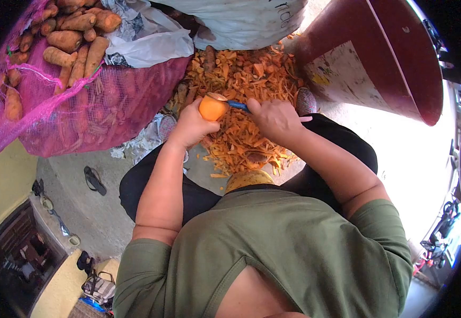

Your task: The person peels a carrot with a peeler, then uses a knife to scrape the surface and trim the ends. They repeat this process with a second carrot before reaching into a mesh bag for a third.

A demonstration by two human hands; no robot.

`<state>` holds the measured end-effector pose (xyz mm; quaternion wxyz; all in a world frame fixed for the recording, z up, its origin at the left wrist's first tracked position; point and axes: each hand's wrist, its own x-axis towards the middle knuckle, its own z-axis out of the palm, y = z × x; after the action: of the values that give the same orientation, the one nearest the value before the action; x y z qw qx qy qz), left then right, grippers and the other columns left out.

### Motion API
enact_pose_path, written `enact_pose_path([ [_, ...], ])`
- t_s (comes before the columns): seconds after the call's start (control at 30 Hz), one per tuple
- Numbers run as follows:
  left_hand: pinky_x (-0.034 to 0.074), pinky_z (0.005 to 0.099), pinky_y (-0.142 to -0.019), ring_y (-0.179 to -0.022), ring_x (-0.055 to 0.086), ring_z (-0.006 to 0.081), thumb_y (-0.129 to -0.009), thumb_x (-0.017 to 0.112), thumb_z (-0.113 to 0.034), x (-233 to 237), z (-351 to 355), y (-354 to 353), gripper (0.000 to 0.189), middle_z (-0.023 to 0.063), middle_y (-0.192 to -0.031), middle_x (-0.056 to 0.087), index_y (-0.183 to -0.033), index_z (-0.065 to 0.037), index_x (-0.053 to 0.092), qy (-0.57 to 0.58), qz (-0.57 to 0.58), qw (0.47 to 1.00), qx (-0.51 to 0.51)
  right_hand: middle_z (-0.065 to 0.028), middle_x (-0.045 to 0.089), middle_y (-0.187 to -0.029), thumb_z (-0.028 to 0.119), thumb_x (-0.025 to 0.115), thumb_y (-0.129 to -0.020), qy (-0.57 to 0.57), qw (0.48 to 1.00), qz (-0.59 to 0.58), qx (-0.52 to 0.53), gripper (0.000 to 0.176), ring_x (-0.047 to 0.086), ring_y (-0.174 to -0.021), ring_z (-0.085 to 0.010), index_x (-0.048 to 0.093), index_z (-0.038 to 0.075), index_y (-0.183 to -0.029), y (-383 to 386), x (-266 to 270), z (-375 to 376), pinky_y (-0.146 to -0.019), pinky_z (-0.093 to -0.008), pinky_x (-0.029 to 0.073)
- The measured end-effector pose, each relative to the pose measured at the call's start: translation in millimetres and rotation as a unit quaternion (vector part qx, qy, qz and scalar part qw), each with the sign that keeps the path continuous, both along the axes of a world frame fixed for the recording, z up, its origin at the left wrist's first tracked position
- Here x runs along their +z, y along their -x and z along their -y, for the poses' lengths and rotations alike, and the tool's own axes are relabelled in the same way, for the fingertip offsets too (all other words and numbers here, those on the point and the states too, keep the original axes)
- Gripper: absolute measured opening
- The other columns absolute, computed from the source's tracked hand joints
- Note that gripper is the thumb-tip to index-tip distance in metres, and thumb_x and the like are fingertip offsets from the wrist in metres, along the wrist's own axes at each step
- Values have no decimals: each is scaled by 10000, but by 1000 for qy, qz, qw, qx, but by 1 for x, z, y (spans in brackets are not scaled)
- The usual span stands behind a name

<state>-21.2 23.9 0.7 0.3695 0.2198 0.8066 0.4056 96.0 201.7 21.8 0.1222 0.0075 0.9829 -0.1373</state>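
My left hand (pixel 192 126) is wrapped round an orange carrot (pixel 213 108), partly peeled, with a brownish patch at its top. From the right, my right hand (pixel 275 121) grips a tool with a blue part (pixel 238 105) that reaches to the carrot's upper end; its tip is too small to make out. A pinkish end of the tool shows past the little-finger side of this hand. Below both hands lies a wide heap of orange peelings (pixel 251 74) on the floor, between my knees.
At the left stands a pink mesh sack (pixel 108 108) with unpeeled carrots (pixel 63 41) at its mouth. A white sack (pixel 246 21) lies beyond the peelings. A large dark red bin (pixel 395 58) is at the right. One sandal (pixel 94 180) rests on the floor.
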Motion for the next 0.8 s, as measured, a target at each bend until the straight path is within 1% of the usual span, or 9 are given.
enact_pose_path([
  [0.13, 455, 341, -686, -770, 583, 293, -538, 676, -173, 14, -12, -10, 437, 159, -805, 594, -912, -9, 522, 159, -155, 975, 16, -116, 563, -596, 116, 478, -741, -3, 1000, 15, -15, 94, 579, -542, -277, 420, 64, -794, 1, -4, 3, -462, -390, 439],
  [0.23, 453, 317, -709, -782, 589, 230, -540, 688, -141, 21, -15, -9, 476, 115, -832, 603, -967, -13, 523, 174, -145, 974, -4, -127, 577, -620, 122, 463, -752, 8, 999, 34, -21, 92, 589, -567, -285, 430, 59, -809, 4, -4, 2, -472, -395, 448],
  [0.3, 440, 299, -743, -808, 573, 180, -553, 689, -109, 18, -10, -9, 497, 76, -870, 599, -1012, -21, 520, 14, 32, 997, -70, -150, 594, -659, 126, 433, -775, 9, 997, 74, -29, 99, 604, -616, -305, 443, 48, -835, 7, 0, 0, -492, -409, 460],
  [0.37, 404, 269, -809, -874, 521, 108, -578, 681, -51, 21, -9, -19, 541, 22, -968, 567, -1089, -31, 503, -136, 257, 952, -92, -138, 579, -620, 149, 461, -773, -6, 997, 68, -18, 113, 585, -568, -300, 437, 56, -832, 9, -29, -16, -478, -409, 446],
  [0.43, 404, 268, -808, -879, 515, 120, -600, 683, -42, 18, -10, -10, 529, 24, -980, 550, -1093, -25, 491, -83, 250, 962, -71, -134, 570, -598, 182, 477, -780, -2, 997, 57, -45, 137, 572, -542, -304, 436, 61, -834, 6, -38, -20, -473, -414, 436],
  [0.53, 416, 263, -786, -861, 518, 123, -620, 683, -27, 13, -6, -6, 521, 23, -963, 540, -1097, -20, 475, -151, 298, 937, 100, -139, 563, -594, 240, 488, -798, 36, 993, 23, -113, 186, 563, -543, -318, 437, 64, -830, 13, -30, -11, -477, -424, 429],
  [0.6, 423, 259, -768, -846, 521, 123, -632, 680, -21, 7, -3, -5, 500, 19, -942, 538, -1089, -24, 475, -160, 274, 941, 117, -139, 558, -595, 274, 502, -798, 51, 990, 9, -135, 220, 559, -549, -320, 433, 65, -812, 13, -8, -6, -479, -426, 426],
  [0.7, 430, 252, -754, -840, 527, 121, -640, 678, -18, 4, -3, -5, 479, 21, -935, 540, -1076, -25, 479, -199, 244, 938, 142, -140, 584, -657, 201, 455, -801, 36, 996, 23, -74, 140, 580, -596, -313, 431, 66, -827, 13, 16, 0, -513, -429, 448],
  [0.8, 433, 251, -747, -839, 530, 121, -640, 680, -18, 0, -3, -5, 468, 26, -934, 544, -1065, -22, 484, -203, 235, 936, 168, -134, 570, -623, 203, 467, -789, 39, 997, -39, -51, 136, 572, -574, -311, 432, 74, -813, 6, 8, 6, -499, -432, 440],
])
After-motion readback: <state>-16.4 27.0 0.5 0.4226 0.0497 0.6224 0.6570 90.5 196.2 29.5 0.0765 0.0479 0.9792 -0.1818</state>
